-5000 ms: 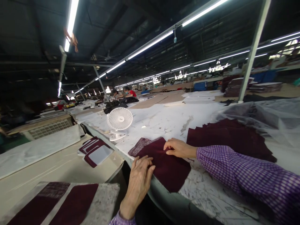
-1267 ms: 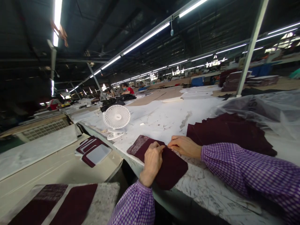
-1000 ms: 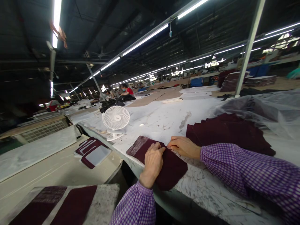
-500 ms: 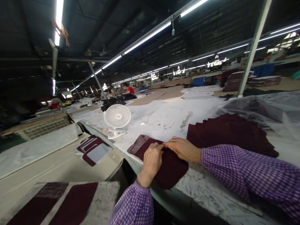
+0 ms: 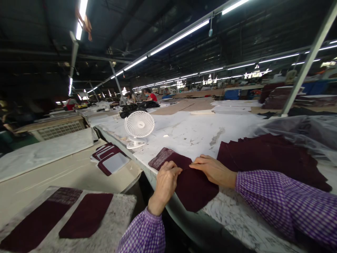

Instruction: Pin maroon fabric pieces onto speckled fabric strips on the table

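Observation:
A maroon fabric piece (image 5: 197, 193) lies at the near edge of the white-topped table, its front part hanging slightly over the edge. Its far left end carries a pale speckled patch (image 5: 163, 157). My left hand (image 5: 167, 181) is closed in a pinch on the cloth's left side. Across from it, my right hand (image 5: 212, 170) pinches the same cloth along a crosswise line, thumb and forefinger together. A short gap separates the two sets of fingertips. To the right of my right hand spreads a pile of maroon fabric pieces (image 5: 268, 158).
A white clip fan (image 5: 139, 124) stands on the table beyond the cloth. At left, maroon-and-white pieces (image 5: 113, 161) lie on a beige surface. Two maroon panels (image 5: 86, 214) rest on a mottled board (image 5: 121, 211). Clear plastic sheeting (image 5: 310, 128) covers the right side. A co-worker in red (image 5: 151, 95) is farther back.
My hands have drawn a little apart along the cloth, opening a gap between their fingertips. The whole view has shifted, so the fan and table appear farther right.

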{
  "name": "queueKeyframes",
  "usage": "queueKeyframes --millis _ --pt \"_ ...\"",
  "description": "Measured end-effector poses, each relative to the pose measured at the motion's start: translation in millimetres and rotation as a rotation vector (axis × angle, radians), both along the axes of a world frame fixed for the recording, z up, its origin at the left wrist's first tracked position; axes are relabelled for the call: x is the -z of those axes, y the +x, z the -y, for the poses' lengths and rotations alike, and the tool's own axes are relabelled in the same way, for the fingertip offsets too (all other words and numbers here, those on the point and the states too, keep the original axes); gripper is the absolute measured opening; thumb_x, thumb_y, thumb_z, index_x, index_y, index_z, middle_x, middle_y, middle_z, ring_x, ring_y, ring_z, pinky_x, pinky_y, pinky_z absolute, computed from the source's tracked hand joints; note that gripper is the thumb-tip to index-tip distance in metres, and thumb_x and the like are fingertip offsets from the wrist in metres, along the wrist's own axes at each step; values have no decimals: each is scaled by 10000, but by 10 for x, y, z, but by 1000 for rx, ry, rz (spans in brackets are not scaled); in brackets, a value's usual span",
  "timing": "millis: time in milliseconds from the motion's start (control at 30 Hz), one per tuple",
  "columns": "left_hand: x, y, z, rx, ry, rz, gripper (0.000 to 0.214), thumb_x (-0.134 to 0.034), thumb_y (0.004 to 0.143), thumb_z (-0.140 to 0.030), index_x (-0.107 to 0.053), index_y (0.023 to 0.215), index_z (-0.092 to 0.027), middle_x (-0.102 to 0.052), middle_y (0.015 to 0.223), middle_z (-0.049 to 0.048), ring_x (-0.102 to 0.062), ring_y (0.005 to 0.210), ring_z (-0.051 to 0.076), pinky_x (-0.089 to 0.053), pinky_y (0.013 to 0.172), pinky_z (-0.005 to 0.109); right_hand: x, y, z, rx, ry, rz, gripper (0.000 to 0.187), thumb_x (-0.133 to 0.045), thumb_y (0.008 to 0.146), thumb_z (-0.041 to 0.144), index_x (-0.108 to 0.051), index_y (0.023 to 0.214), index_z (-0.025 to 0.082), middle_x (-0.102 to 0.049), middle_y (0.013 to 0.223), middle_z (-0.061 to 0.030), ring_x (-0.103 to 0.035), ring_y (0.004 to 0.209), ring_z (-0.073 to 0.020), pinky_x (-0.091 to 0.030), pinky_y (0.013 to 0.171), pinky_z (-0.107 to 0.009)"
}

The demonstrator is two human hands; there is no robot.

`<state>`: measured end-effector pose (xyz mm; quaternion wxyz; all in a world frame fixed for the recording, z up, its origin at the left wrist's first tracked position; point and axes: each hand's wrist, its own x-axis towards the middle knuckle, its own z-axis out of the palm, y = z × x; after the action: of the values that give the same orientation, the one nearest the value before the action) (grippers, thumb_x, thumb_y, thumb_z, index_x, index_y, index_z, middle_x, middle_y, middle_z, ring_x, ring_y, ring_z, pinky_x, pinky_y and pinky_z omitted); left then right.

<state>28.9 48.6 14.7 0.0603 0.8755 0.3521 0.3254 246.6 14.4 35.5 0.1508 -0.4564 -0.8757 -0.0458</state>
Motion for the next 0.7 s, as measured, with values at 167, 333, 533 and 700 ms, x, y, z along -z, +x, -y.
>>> queueKeyframes --millis 167,333,533,700 --pt "0 -8 5 5 22 -5 264 -429 904 -189 -687 847 -190 -579 784 35 -505 779 160 -434 725 293 -84 -107 31 22 22 189 580 -387 741 -32 -573 1228 224 -601 1009 -83 -499 898 -212 -385 779 -358" --pt "-2 -99 10 36 -5 57 211 -456 890 -180 -666 906 -190 -589 823 37 -513 798 166 -441 759 313 -225 -232 49 35 -15 295 591 -399 752 -14 -555 1251 262 -596 946 -82 -506 863 -202 -370 767 -342" --pt "19 -225 64 18 28 54 213 -451 892 -174 -658 842 -187 -585 793 35 -509 781 162 -434 723 300 -385 -306 56 59 -102 357 613 -414 734 -13 -547 1261 271 -597 921 -74 -522 827 -191 -366 765 -326" --pt "34 -250 87 2 94 35 225 -442 903 -196 -667 888 -196 -585 791 38 -511 784 168 -427 722 314 -485 -398 53 54 -167 460 629 -424 770 21 -475 1315 333 -594 906 -73 -539 791 -203 -349 751 -349"
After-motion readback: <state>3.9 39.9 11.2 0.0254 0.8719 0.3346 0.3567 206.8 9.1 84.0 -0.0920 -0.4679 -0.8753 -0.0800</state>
